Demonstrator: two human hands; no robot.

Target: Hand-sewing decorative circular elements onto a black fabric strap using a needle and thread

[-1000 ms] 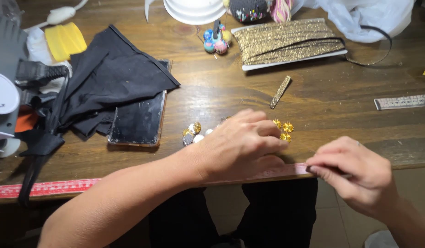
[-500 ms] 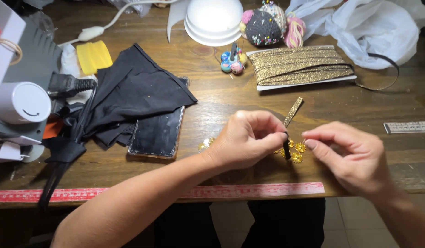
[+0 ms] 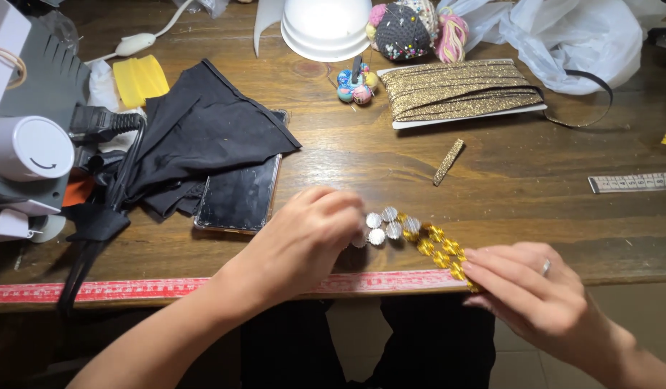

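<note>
A strip of round mirror sequins [image 3: 412, 238], silver at its left end and gold toward the right, lies on the wooden table [image 3: 513, 180] near the front edge. My left hand [image 3: 304, 241] rests over the silver end, fingertips touching the sequins. My right hand [image 3: 534, 295] presses on the gold end at the table's edge, fingers extended. A red measuring tape [image 3: 131, 289] runs along the front edge under both hands.
Black fabric [image 3: 196, 137] partly covers a dark phone [image 3: 239, 198] at left, beside a sewing machine [image 3: 30, 137]. Behind are a gold trim card [image 3: 462, 90], a loose gold trim piece [image 3: 448, 161], a white bowl [image 3: 325, 25], a pincushion [image 3: 405, 29], a plastic bag [image 3: 578, 36] and a grey tape [image 3: 635, 182].
The view has shifted. My hands have spread apart and laid the sequin strip out flat; earlier both fingertips pinched close together over the gold sequins.
</note>
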